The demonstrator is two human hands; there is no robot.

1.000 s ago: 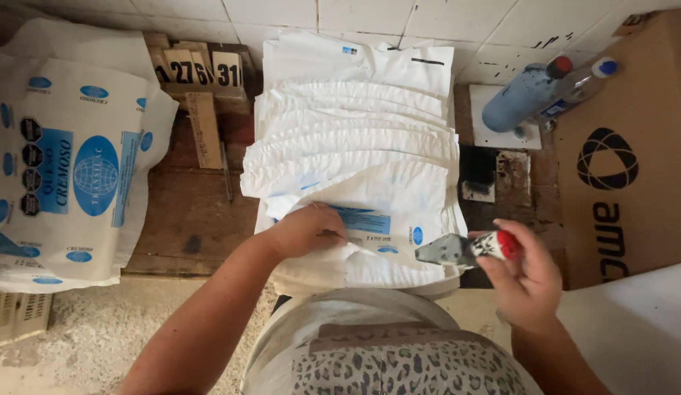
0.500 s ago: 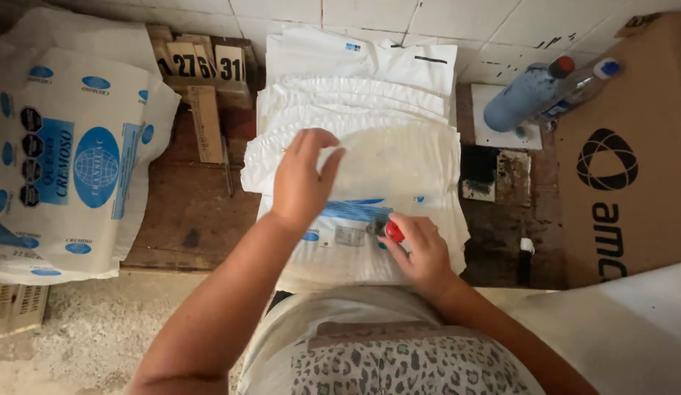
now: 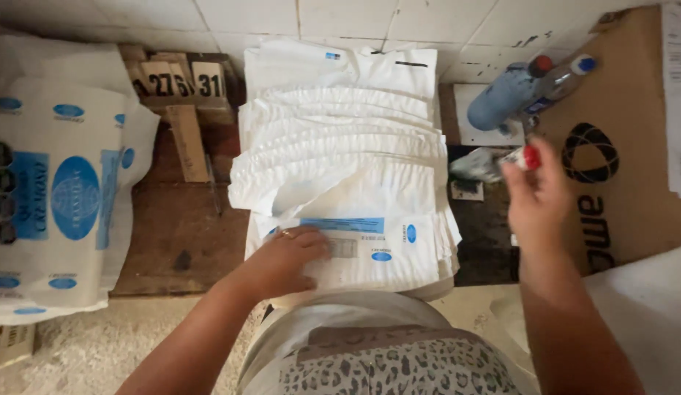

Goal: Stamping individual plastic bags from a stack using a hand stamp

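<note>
Bag stack [image 3: 340, 161]: left hand [image 3: 285, 260] flat, open, pinning the front bag. Right hand [image 3: 538, 194] grips a stamp [image 3: 519, 157] right of the stack, over the ink pad [image 3: 472, 164]. Looks mid-inking; next, a square press on the pinned bag.

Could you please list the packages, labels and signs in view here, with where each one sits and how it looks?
Bag stack: centre, white, fanned; top one has a blue band and ovals, under the left hand.
Sack: left, white with blue ovals and black octagons.
Wooden tiles: top left, tan, black digits.
Cardboard box: right, brown, black logo.
Bottles: upper right, blue and clear.
Stamp: right hand, red-tipped.
</note>
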